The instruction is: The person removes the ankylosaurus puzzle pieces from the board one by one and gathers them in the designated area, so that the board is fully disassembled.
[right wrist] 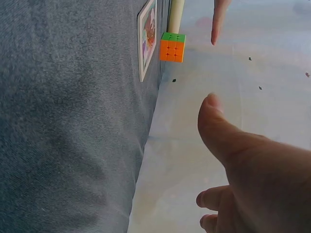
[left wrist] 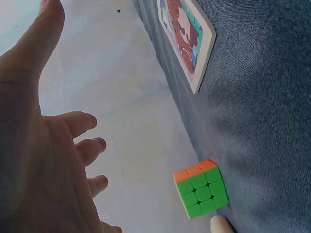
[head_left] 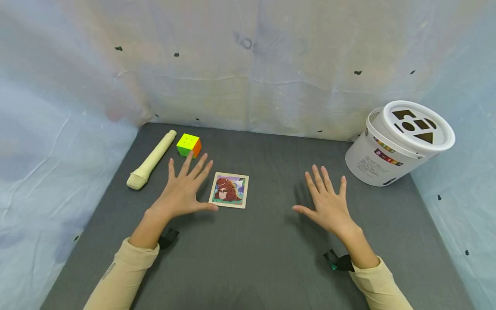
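Fingers spread, my left hand hovers over the dark table and holds nothing. Nearest to it are a dinosaur picture puzzle in a pale frame, just right of the thumb, and a Rubik's cube beyond the fingertips. The left wrist view shows the cube's green and orange faces and the puzzle's edge. My right hand, also spread and holding nothing, is above the table to the right of the puzzle. In the right wrist view its thumb points toward the cube.
A pale yellow, club-shaped roll lies left of the cube. At the back right stands a white bucket with a shape-sorter lid and a handle. Whitish sheeting walls the table's back and sides.
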`<action>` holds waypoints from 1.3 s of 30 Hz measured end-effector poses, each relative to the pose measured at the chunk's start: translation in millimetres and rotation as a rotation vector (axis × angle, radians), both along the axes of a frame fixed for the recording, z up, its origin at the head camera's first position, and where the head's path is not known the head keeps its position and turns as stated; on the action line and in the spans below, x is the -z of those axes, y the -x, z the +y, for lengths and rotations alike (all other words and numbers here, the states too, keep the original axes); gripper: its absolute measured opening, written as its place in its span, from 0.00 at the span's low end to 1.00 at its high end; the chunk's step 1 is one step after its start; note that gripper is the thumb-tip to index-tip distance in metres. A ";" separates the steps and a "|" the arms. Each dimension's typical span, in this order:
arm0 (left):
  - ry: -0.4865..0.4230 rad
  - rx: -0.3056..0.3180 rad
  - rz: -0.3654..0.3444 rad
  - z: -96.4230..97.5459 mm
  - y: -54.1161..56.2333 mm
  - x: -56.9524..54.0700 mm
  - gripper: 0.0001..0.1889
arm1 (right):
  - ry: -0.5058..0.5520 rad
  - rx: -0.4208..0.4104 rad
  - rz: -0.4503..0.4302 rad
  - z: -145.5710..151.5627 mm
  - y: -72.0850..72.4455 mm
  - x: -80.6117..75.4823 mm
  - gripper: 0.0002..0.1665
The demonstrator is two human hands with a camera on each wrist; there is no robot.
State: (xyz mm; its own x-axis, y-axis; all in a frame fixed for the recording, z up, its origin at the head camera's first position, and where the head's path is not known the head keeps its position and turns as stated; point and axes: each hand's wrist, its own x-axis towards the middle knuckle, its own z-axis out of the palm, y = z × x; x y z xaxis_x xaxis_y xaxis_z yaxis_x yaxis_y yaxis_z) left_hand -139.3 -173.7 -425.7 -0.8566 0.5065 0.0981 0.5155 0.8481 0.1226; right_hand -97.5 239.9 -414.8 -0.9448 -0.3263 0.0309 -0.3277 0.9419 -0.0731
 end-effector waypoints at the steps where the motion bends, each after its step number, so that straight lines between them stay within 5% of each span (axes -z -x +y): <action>1: 0.003 0.000 -0.003 0.0 0.5 0.2 0.67 | -0.001 0.001 -0.003 0.0 -0.1 0.4 0.62; 10: -0.035 0.014 -0.066 2.1 10.7 2.4 0.65 | 0.033 0.002 -0.012 -1.0 1.4 2.9 0.60; 17: -0.133 0.031 -0.225 6.2 27.0 24.5 0.52 | 0.136 -0.075 0.027 -19.8 19.7 9.9 0.44; 26: -0.153 -0.041 -0.331 5.6 39.9 50.9 0.49 | 0.282 -0.199 -0.007 -82.0 58.9 21.5 0.27; 34: -0.147 -0.052 -0.345 2.1 40.5 55.0 0.49 | 0.408 -0.281 -0.132 -148.3 88.0 34.6 0.20; 39: -0.154 -0.054 -0.348 0.2 40.3 56.0 0.49 | 0.363 -0.282 -0.180 -184.0 101.8 43.3 0.19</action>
